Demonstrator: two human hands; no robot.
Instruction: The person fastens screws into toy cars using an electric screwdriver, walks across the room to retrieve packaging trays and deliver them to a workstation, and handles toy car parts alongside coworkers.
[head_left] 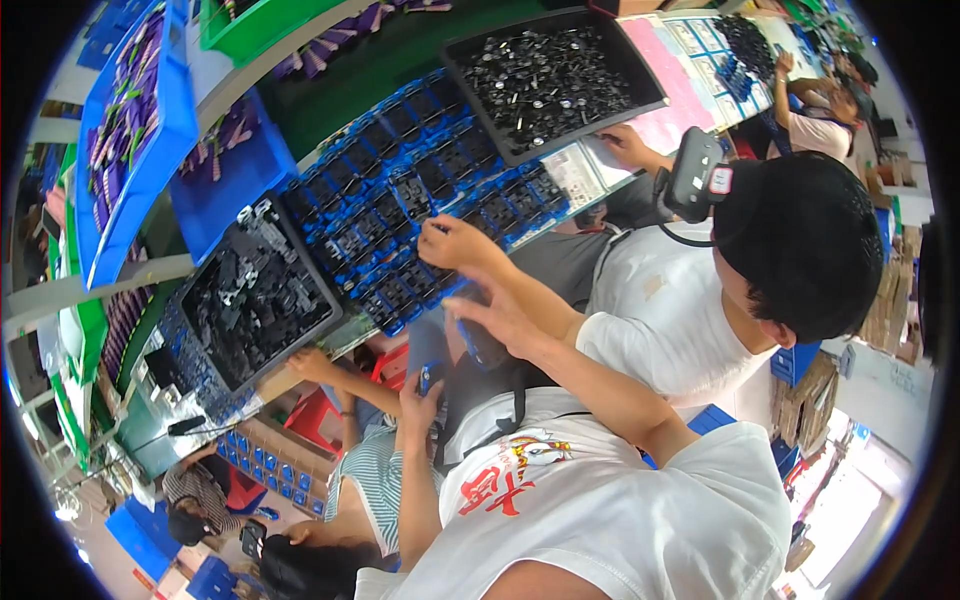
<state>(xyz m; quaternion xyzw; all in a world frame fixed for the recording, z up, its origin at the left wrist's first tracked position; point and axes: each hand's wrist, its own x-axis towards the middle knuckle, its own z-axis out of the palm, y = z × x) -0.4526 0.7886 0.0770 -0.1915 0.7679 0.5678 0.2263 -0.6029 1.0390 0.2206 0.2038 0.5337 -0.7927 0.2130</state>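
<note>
My left hand (421, 398) is closed around a small blue casing (431, 376), held upright in front of my body. My right hand (496, 318) is in the air to the right of it, fingers apart and slightly blurred. A dark bluish shape (485, 348) shows just below that hand; I cannot tell what it is or whether the hand touches it. Beyond both hands, rows of blue-and-black casings (385, 215) cover the bench. A co-worker's hand (450, 243) reaches in over the near rows, close to my right hand.
A black tray of small metal and black parts (550, 75) stands at the far right, another tray of black plastic pieces (262, 300) at the left. Blue bins (180, 150) hang at upper left. Co-workers sit close on both sides, one in a black cap (810, 250). A red stool (318, 415) stands below.
</note>
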